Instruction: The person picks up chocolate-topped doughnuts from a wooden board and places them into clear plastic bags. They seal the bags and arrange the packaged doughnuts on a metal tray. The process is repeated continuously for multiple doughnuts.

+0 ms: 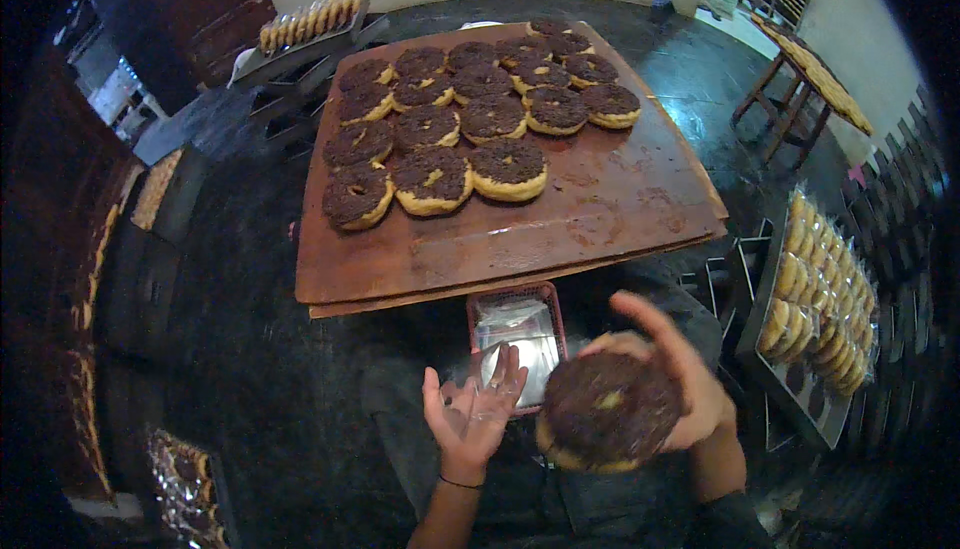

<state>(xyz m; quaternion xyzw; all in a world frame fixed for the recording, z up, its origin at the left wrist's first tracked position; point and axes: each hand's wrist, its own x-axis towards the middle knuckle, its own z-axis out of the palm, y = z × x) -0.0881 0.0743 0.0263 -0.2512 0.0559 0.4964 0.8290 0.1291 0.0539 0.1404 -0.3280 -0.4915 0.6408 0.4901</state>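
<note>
Right hand (700, 394) clasps a round, brown-topped golden doughnut (608, 411); squeezing could smear its topping. Left hand (476, 415), at nine o'clock, spreads its fingers

Dark-topped ring doughnut (597, 417) held face-up; apparently a clear bag (462, 417) nearby.

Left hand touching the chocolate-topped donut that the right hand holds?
Apart. In the head view, plastic bags show through the gap between the open left hand and the donut.
</note>
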